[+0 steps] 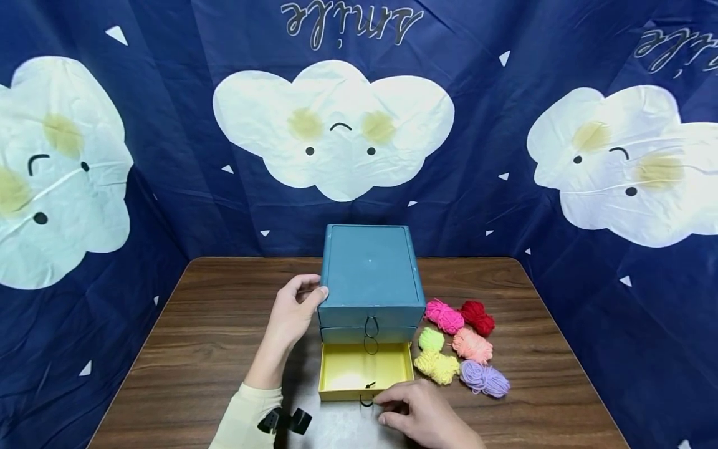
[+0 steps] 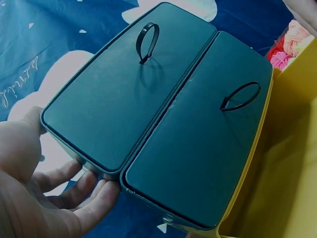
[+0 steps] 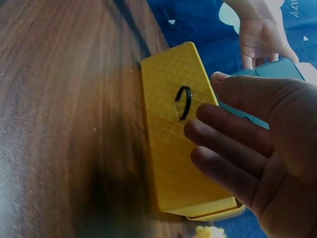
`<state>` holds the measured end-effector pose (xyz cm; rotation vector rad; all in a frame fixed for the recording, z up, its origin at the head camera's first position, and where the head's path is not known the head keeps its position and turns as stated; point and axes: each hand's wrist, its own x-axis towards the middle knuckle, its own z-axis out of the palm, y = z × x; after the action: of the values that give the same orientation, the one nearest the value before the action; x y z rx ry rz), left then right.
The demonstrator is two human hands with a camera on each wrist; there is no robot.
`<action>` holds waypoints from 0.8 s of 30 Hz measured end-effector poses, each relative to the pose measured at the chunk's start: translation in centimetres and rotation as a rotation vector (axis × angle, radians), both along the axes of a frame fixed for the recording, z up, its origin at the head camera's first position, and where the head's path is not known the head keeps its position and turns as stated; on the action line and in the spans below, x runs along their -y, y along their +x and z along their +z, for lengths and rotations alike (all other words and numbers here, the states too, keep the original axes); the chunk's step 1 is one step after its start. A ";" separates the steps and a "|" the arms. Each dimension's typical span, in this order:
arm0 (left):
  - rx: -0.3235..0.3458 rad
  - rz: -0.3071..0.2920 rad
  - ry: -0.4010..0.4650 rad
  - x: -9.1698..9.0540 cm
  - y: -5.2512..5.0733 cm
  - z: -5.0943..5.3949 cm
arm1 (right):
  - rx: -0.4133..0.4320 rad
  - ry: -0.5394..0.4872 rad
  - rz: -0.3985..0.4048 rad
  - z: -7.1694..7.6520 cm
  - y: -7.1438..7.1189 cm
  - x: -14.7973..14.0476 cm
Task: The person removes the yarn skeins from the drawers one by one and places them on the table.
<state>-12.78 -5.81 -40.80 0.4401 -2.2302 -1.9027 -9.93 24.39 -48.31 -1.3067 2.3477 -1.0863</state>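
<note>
A teal drawer box (image 1: 371,268) stands on the table, with two teal drawer fronts pushed in and a yellow bottom drawer (image 1: 364,365) pulled out. Each front carries a black loop handle, such as the upper one (image 2: 147,43). My left hand (image 1: 294,307) rests against the box's left side, thumb near its top edge and fingers along the side. Close to the yellow drawer's loop handle (image 3: 184,102) is my right hand (image 1: 417,411), its fingers loosely extended and holding nothing. Inside the yellow drawer only its bare floor and the black handle tail show.
Right of the box lie several yarn bundles: pink (image 1: 445,316), red (image 1: 477,318), peach (image 1: 473,346), green (image 1: 430,340), yellow (image 1: 437,366) and purple (image 1: 485,378). The brown wooden table (image 1: 207,349) backs onto a blue curtain (image 1: 185,156) with white clouds.
</note>
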 end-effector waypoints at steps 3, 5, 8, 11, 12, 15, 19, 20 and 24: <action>-0.001 0.000 0.001 0.0 0.0 0.0 | 0.028 0.035 0.021 -0.2 0.0 0.2; -0.001 0.000 0.002 0.0 0.1 0.0 | 0.041 0.045 0.031 -0.4 0.0 0.3; 0.000 -0.001 0.000 0.0 0.1 0.1 | 0.050 0.049 0.040 -0.7 0.1 0.6; 0.000 -0.003 -0.003 0.0 0.1 0.2 | 0.048 0.059 0.038 -1.0 0.3 0.7; 0.000 -0.002 -0.002 0.0 0.1 0.1 | 0.056 0.063 0.035 -1.0 0.3 0.8; -0.001 -0.003 0.000 0.0 0.1 0.1 | 0.085 0.093 0.021 -1.1 0.5 0.8; -0.004 -0.002 -0.004 0.0 0.1 0.2 | 0.136 0.166 0.015 -1.3 0.6 0.9; -0.005 -0.002 -0.006 0.0 0.1 0.2 | 0.141 0.187 0.019 -1.4 0.6 0.9; -0.001 0.003 -0.018 0.0 0.1 0.2 | 0.159 0.230 0.048 -1.7 0.6 1.1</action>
<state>-12.66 -5.76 -40.62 0.4395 -2.2426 -1.8791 -9.36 23.34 -49.99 -1.1441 2.2345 -0.8436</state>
